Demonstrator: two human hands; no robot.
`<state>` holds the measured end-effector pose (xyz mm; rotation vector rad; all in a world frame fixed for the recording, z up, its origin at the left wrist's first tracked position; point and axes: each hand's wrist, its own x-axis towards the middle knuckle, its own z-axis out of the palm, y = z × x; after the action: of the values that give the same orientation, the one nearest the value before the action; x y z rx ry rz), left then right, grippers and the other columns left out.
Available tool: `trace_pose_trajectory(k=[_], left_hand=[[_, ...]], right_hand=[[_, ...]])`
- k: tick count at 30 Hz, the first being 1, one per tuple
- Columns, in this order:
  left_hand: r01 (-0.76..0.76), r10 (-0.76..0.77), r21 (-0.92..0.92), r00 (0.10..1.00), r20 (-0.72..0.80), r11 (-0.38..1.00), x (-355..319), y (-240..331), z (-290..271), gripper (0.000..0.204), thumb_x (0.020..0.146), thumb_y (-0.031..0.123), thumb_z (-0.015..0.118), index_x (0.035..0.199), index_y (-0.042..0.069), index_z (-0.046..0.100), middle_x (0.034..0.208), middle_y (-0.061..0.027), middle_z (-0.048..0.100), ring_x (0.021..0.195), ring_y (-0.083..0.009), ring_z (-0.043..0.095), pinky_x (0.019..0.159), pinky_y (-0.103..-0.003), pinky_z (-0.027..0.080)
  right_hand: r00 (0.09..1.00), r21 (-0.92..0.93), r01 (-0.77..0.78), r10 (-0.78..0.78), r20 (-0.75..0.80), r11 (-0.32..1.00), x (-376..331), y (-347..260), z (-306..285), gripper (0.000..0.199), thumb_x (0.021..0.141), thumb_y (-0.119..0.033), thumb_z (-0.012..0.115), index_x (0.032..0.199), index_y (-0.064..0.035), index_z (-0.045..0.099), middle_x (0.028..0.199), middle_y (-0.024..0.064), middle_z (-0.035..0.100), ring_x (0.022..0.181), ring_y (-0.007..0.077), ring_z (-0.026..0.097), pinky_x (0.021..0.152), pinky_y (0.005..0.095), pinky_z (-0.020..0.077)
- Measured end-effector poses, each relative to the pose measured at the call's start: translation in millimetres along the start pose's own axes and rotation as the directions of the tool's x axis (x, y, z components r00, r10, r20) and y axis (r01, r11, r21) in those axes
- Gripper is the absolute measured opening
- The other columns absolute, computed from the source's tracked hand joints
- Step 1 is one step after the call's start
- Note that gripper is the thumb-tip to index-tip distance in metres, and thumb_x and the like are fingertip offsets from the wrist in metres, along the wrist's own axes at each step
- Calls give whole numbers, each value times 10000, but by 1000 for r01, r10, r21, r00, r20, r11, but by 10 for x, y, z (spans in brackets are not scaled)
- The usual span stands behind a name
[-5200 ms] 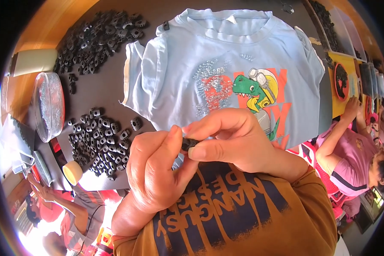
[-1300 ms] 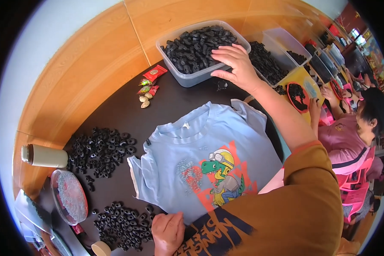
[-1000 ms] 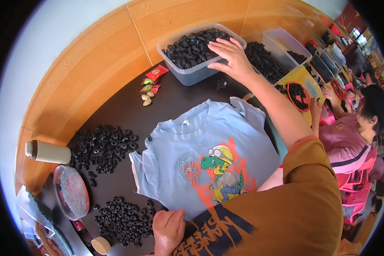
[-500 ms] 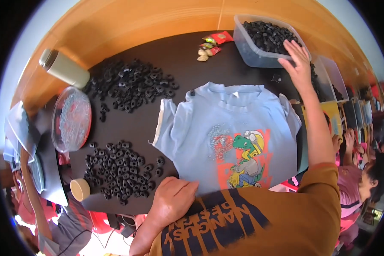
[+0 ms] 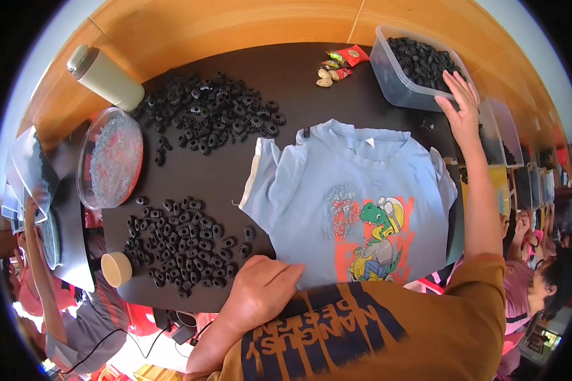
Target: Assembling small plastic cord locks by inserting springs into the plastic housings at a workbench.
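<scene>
A pale blue T-shirt [image 5: 311, 222] with a cartoon dinosaur print lies spread out in front of me. Small clear beads [image 5: 341, 206] are scattered on its chest. My right hand [image 5: 463, 105] reaches to the near right rim of a clear plastic box [image 5: 394, 89] full of small black parts [image 5: 419, 60]. Its fingers are stretched and nothing shows in them; whether they touch the rim I cannot tell. At the shirt's lower left edge rests my left hand [image 5: 264, 289], closed with its fingers curled under. What those fingers hold, if anything, is hidden.
Two piles of black plastic parts, a far pile [image 5: 210, 111] and a near pile [image 5: 178, 244], lie left of the shirt. Around them stand a pale flask [image 5: 111, 79], a clear tray of beads [image 5: 111, 159] and a cream cup [image 5: 116, 270]. Wrapped snacks [image 5: 348, 57] lie at the back. People sit on both sides.
The whole view has shifted, so the table's things appear farther right. My right hand has come slightly nearer the box's near rim. My left hand stays at the shirt's edge.
</scene>
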<state>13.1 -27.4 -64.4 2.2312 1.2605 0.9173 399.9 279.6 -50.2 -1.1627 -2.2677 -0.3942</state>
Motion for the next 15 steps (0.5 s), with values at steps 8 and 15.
trace_pose_trajectory(k=[8, 15], left_hand=[[-16, 16, 3, 999, -30, 1000, -25, 20, -53, 302, 641, 17, 668, 942, 4, 636, 762, -54, 585, 660, -220, 579, 647, -332, 471], [-22, 27, 44, 993, -113, 999, -125, 18, -149, 303, 645, 17, 644, 946, -8, 629, 791, -56, 579, 694, -210, 581, 649, -327, 471]], right_hand=[[1000, -13, 15, -15, -6, 1000, 0, 31, 32, 416, 832, -285, 661, 1195, -88, 610, 1262, 49, 588, 1262, 240, 460, 1089, 429, 242], [999, -145, 5, 3, 54, 989, -31, -15, -66, 560, 877, -314, 609, 1347, -52, 455, 1396, 112, 452, 1336, 295, 347, 1107, 420, 210]])
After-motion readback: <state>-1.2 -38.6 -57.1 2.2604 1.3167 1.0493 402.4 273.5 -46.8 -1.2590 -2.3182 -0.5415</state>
